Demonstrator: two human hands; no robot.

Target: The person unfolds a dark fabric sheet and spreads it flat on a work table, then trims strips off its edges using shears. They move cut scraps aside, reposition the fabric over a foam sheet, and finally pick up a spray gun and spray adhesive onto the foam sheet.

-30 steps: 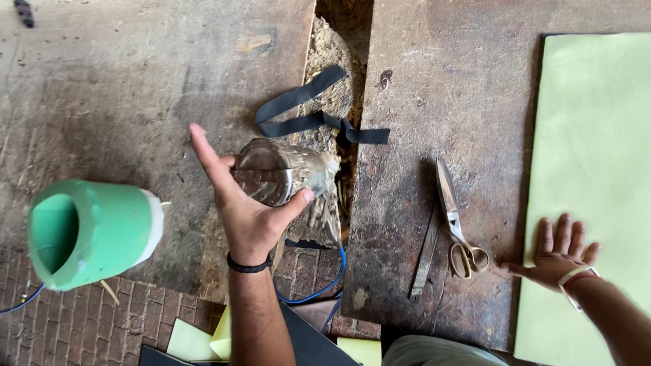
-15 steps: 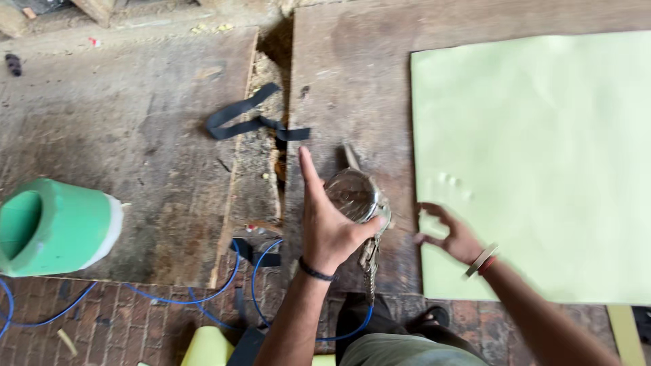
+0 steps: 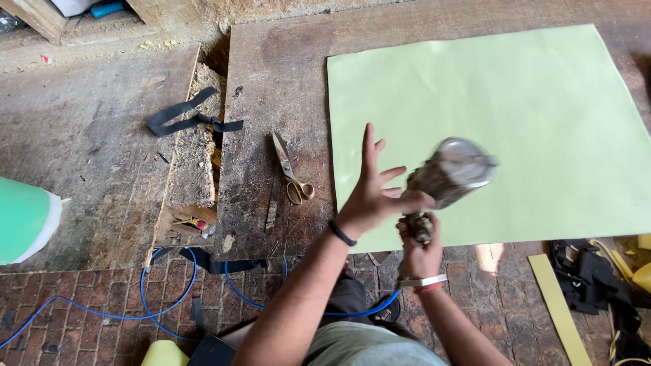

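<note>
1. Starting at the far left, a mint-green roll [image 3: 24,220] lies on its side on the worn wooden bench [image 3: 88,149], partly cut off by the frame edge.
2. A black strap [image 3: 190,118] lies across the crumbling gap between two boards of the bench, and a blue hose [image 3: 163,308] loops over the brick floor [image 3: 81,305] below it.
3. A pair of scissors [image 3: 290,173] with brass-coloured handles rests shut on the bench, just left of the pale green sheet [image 3: 529,122].
4. The left hand [image 3: 373,193] is raised with the forearm running up from the lower middle; palm open, fingers spread and pointing upward, a dark band at the wrist. Its thumb and fingertips touch the side of the grimy spray gun [image 3: 447,176], so its grip is released, not closed around anything.
5. The spray gun, blurred, is held in the air over the lower edge of the green sheet, its round metal cup tilted up to the right.
6. The right hand [image 3: 419,247] comes up from below, wrist wearing a pale and red band; its grip is clenched around the gun's lower handle.
7. At the far right, a yellow strip [image 3: 556,305] and a heap of black straps [image 3: 597,278] lie on the bricks.
</note>
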